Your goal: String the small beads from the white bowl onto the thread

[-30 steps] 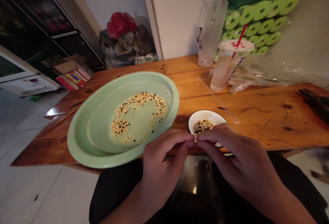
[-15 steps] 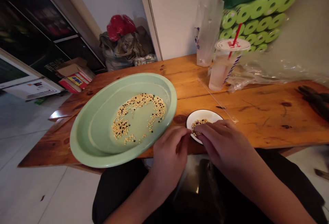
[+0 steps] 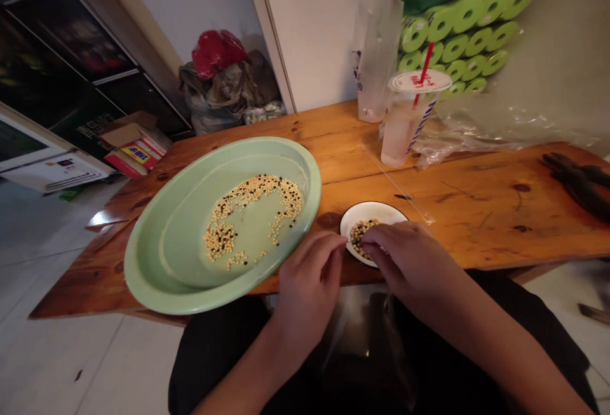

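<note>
A small white dish (image 3: 350, 217) with a dark rim stands near the table's front edge, holding small round pale and dark pieces (image 3: 361, 232), beads or beans. My right hand (image 3: 405, 256) reaches over its right side, thumb and fingers pinched at the pieces; what lies between the fingertips is hidden. Just left of the dish, my left hand (image 3: 309, 281) is closed in a pinch, fingertips by the rim. A very thin line shows at those fingertips, too fine to name. To the left, a large green basin (image 3: 176, 211) contains many similar pale and dark pieces (image 3: 222, 240).
Behind the dish stand a lidded plastic cup (image 3: 405, 126) with a red straw and a clear plastic bag (image 3: 376, 65). Dark-handled pliers (image 3: 576, 180) lie on the wooden table (image 3: 476, 211) at right. Green rolls (image 3: 467, 21), stuffed bags (image 3: 219, 91) and an open carton (image 3: 138, 148) are farther back.
The whole view has shifted slightly left. My right fingertips have moved a little away from my left ones, exposing more of the pieces in the dish.
</note>
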A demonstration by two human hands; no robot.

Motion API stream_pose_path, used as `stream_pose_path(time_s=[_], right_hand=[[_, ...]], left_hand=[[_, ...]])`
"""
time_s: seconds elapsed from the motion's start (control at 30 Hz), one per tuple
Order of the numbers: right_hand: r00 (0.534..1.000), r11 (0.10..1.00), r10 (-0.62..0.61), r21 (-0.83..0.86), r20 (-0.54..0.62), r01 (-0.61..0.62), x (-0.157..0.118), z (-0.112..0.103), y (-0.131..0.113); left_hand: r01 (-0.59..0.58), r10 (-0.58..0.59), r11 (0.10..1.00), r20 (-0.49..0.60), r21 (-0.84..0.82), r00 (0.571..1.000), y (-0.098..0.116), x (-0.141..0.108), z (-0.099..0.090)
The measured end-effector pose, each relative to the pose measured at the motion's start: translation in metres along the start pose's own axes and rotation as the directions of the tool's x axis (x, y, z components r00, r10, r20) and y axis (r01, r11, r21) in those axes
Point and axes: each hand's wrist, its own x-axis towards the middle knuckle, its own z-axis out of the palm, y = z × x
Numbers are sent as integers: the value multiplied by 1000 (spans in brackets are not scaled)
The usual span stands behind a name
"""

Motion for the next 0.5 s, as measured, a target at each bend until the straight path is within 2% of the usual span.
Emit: stream_pose_path(time_s=[0.13,0.2,0.37,0.5], right_hand=[[994,933,52,360,-91,-16,0,-14,-11],[989,894,62,448,-135,5,-2,-19,-17],[965,898,90,439,-247,29,-5,-20,-24],[913,950,80,307,-401,52,-8,-18,-27]], left_hand=[[172,-178,971,-20,-167,984,7,3,-10],[249,-259,931,-2,-266,966,10,5,-15],[372,-399,809,41,-456,916,14,6,-18],[407,-487,679,40,-611,873,16,5,-15]])
